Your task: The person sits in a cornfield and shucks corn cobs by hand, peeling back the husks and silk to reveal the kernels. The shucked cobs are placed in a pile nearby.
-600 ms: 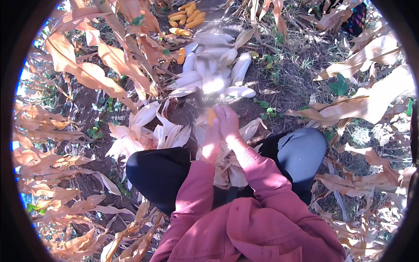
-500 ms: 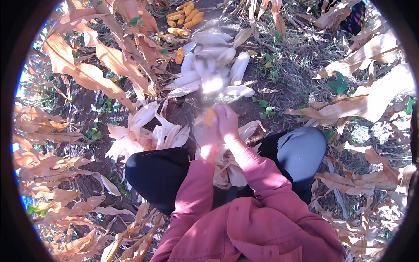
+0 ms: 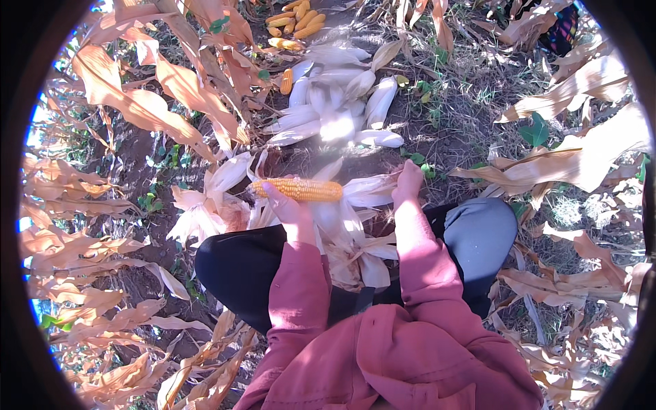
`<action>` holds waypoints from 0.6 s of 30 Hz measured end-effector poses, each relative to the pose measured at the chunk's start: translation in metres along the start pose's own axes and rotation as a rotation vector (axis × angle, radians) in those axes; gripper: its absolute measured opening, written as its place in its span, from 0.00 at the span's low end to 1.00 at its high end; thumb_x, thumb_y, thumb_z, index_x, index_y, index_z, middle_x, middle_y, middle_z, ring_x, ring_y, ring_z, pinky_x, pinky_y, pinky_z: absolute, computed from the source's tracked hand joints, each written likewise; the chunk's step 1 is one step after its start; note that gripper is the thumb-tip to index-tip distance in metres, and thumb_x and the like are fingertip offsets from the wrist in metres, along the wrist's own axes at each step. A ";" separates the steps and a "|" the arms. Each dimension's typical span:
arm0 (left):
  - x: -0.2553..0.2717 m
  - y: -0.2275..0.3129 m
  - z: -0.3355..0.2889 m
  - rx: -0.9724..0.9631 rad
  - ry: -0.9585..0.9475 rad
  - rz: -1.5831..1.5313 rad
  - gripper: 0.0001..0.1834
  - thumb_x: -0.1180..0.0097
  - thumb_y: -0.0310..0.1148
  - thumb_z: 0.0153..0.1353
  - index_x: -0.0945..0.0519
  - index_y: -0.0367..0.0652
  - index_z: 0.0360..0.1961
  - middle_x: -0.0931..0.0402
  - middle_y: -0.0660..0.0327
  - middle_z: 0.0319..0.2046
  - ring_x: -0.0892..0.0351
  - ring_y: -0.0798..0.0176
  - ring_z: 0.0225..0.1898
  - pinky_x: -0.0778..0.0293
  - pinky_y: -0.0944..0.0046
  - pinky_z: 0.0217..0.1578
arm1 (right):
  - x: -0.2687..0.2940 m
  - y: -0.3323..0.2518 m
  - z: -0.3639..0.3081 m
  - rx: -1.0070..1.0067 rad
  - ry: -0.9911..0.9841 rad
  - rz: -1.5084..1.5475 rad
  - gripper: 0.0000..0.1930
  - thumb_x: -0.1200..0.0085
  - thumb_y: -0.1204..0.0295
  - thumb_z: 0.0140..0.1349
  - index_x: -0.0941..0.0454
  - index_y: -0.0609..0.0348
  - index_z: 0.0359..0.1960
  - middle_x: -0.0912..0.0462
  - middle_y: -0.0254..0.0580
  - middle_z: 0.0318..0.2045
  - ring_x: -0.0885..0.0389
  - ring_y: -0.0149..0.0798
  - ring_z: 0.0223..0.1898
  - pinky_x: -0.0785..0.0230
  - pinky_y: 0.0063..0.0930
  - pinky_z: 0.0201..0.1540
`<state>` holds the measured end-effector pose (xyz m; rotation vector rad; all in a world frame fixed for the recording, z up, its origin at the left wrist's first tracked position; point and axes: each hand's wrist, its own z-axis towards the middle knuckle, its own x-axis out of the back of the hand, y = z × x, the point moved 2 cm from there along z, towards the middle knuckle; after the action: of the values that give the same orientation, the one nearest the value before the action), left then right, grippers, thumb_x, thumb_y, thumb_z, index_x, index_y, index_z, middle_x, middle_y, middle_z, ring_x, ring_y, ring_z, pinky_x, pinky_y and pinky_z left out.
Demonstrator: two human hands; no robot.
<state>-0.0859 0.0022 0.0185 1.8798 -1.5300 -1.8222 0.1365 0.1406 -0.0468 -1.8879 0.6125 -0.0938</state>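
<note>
My left hand (image 3: 291, 212) is wrapped round a bare yellow corn cob (image 3: 318, 190), which lies sideways above my lap. Apart from it, to the right, my right hand (image 3: 408, 182) is closed on pale corn husk (image 3: 369, 191) that stretches back toward the cob's right end. Whether the husk still joins the cob, I cannot tell. Stripped husks (image 3: 365, 256) are heaped between my legs below both hands. Ahead lies a pile of ears in white husks (image 3: 328, 102).
Several bare yellow cobs (image 3: 301, 20) lie at the far left of the pile, with one cob (image 3: 286, 81) nearer. More loose husks (image 3: 219, 205) rest beside my left knee. Dry corn stalks (image 3: 198, 55) rise on the left, and broad dry leaves (image 3: 574, 160) reach in from the right.
My hands were together in front of me and have moved apart. The left has carried the cob leftward, now bare and in full view; the right has pulled husk away to the right.
</note>
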 end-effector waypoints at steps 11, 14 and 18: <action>-0.018 -0.009 -0.009 0.118 -0.099 0.024 0.17 0.59 0.45 0.65 0.34 0.41 0.43 0.28 0.57 0.33 0.28 0.62 0.36 0.29 0.62 0.39 | -0.064 -0.033 -0.135 0.503 -1.111 -1.123 0.30 0.41 0.52 0.49 0.32 0.59 0.48 0.24 0.51 0.44 0.25 0.49 0.46 0.34 0.34 0.47; -0.017 0.000 0.000 0.099 -0.091 -0.007 0.16 0.58 0.44 0.65 0.32 0.40 0.39 0.30 0.58 0.31 0.29 0.62 0.34 0.29 0.62 0.39 | -0.057 -0.022 -0.125 0.391 -1.201 -1.137 0.30 0.41 0.50 0.47 0.30 0.58 0.46 0.21 0.52 0.36 0.22 0.51 0.39 0.31 0.36 0.42; -0.011 0.003 0.008 0.127 -0.121 -0.112 0.15 0.58 0.42 0.65 0.31 0.40 0.35 0.31 0.60 0.29 0.30 0.61 0.32 0.29 0.60 0.40 | -0.055 -0.021 -0.118 0.370 -1.278 -1.046 0.29 0.40 0.50 0.46 0.27 0.59 0.44 0.20 0.51 0.33 0.21 0.48 0.36 0.31 0.34 0.41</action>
<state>-0.0913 0.0123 0.0255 1.9818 -1.6476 -1.9628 0.0561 0.0706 0.0311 -1.3345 -1.1787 0.2971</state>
